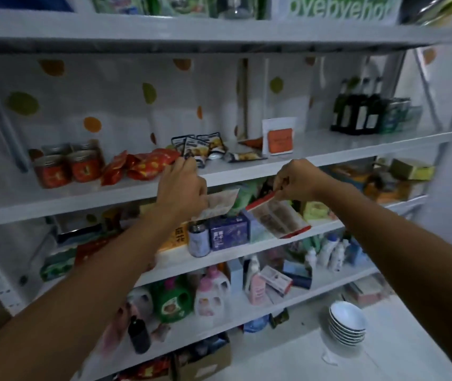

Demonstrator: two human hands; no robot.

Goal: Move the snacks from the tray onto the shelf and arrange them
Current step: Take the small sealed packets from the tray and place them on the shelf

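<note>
Head view looks at a white metal shelf with several boards. The left grip is raised to the front edge of the middle board. It grasps a pale printed snack packet under its palm, and its fingertips reach up beside a cluster of dark blue-and-white snack packets. The right grip pinches the top corner of a clear snack packet with red edges, which hangs tilted in front of the board below.

On the middle board, from the left, stand two glass jars with red contents, then a heap of red foil snack packets, the dark cluster, one dark packet lying flat and a white pouch with an orange label. Dark glass bottles stand at the far right.

The board below carries a purple carton and a small can. A brown cardboard box on the floor holds goods too dim to tell. A stack of white bowls sits on the white bench at lower right.
</note>
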